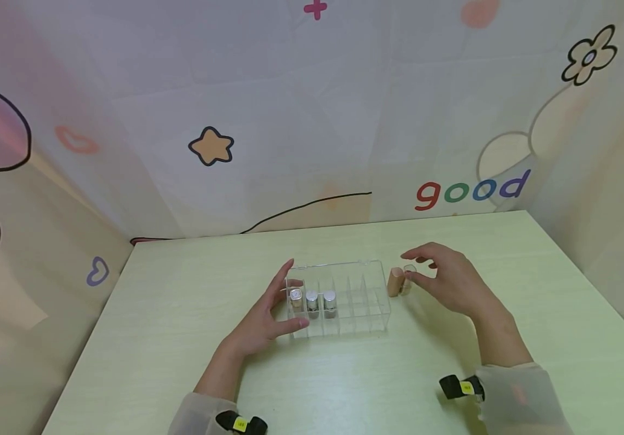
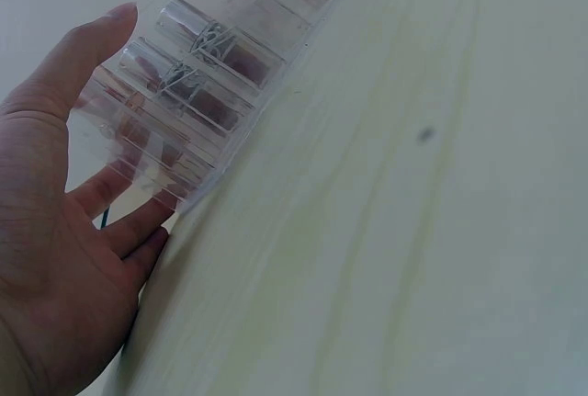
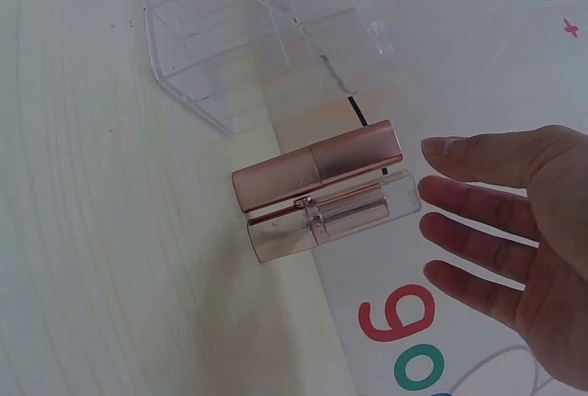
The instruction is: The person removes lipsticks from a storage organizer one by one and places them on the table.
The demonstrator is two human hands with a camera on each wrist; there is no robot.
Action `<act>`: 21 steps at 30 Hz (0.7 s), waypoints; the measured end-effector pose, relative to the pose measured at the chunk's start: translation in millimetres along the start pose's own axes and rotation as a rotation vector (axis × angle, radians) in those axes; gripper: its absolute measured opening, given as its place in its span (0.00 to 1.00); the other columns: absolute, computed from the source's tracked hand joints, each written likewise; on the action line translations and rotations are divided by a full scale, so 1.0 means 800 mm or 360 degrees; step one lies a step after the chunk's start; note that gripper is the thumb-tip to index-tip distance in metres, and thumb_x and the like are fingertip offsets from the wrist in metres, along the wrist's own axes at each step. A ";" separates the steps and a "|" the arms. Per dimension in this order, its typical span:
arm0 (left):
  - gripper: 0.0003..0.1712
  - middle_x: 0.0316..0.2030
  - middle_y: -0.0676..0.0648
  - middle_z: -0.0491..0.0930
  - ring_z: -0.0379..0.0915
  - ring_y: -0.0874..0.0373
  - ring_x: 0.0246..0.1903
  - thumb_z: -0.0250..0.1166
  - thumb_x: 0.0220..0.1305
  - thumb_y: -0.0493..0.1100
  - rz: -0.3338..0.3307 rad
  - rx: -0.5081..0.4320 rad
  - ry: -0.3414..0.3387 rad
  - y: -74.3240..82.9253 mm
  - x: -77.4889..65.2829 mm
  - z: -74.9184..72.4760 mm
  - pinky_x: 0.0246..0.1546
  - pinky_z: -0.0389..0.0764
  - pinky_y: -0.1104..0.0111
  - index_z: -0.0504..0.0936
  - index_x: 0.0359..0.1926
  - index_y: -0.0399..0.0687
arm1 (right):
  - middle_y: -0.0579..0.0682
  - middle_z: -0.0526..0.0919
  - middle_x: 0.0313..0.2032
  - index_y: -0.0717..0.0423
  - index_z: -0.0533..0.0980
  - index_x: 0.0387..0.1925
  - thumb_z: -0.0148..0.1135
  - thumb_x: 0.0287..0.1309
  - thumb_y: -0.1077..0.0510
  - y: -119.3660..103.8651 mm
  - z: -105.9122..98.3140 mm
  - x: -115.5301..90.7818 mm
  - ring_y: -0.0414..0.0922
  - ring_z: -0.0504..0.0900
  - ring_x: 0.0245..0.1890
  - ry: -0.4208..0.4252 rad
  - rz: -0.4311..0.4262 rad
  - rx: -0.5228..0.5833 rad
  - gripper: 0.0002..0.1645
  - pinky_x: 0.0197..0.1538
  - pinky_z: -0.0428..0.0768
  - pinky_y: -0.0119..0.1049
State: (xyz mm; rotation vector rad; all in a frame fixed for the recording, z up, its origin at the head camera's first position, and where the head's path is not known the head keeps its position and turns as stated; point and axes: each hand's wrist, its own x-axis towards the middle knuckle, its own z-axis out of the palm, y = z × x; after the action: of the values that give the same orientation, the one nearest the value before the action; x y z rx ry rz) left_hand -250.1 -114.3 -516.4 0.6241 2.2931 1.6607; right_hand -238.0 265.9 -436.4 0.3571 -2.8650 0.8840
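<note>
A clear plastic lipstick organizer (image 1: 363, 305) with rows of slots stands on the table. My left hand (image 1: 260, 320) grips its left end, thumb along the front and fingers at the back. Three lipsticks sit in its left slots: a pinkish-gold one (image 1: 296, 299) at the end, then two silver-capped lipsticks (image 1: 312, 301). Beyond the organizer's right end, a rose-gold lipstick tube (image 3: 317, 166) and a clear-capped lipstick (image 3: 335, 217) stand upright side by side. My right hand (image 1: 447, 278) is over them, its fingertips close to their tops and its fingers spread apart from the thumb.
The pale wood-look table (image 1: 181, 290) extends around the organizer. Behind it hangs a printed cloth backdrop (image 1: 290, 151) that also runs along both sides. Each sleeve carries a black wrist strap (image 1: 461, 386).
</note>
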 end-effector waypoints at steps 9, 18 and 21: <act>0.64 0.71 0.56 0.68 0.60 0.47 0.76 0.79 0.58 0.49 -0.0001 0.0007 0.0001 -0.001 0.001 0.000 0.77 0.48 0.36 0.43 0.79 0.91 | 0.53 0.85 0.55 0.52 0.82 0.56 0.73 0.62 0.60 -0.007 -0.003 0.000 0.56 0.81 0.55 0.0066 -0.0099 -0.0026 0.20 0.56 0.82 0.57; 0.65 0.71 0.57 0.68 0.58 0.47 0.77 0.80 0.58 0.49 -0.0037 0.0010 0.0009 0.001 0.001 0.001 0.77 0.49 0.36 0.42 0.78 0.92 | 0.51 0.85 0.54 0.51 0.83 0.55 0.73 0.63 0.57 -0.017 -0.005 -0.001 0.55 0.82 0.55 0.0071 -0.0123 -0.0018 0.18 0.57 0.81 0.56; 0.65 0.71 0.57 0.69 0.59 0.47 0.77 0.79 0.58 0.47 -0.0041 0.0012 0.0013 0.001 0.001 0.001 0.77 0.49 0.36 0.42 0.78 0.92 | 0.51 0.85 0.54 0.51 0.83 0.54 0.73 0.63 0.56 -0.021 -0.006 -0.001 0.54 0.81 0.55 0.0065 -0.0119 -0.0032 0.18 0.57 0.82 0.56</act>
State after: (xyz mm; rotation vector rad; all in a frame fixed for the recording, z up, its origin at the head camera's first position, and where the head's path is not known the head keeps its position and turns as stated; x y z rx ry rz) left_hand -250.1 -112.8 -516.2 0.5881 2.3045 1.6469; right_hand -232.7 255.0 -423.2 0.4362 -2.8013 0.8389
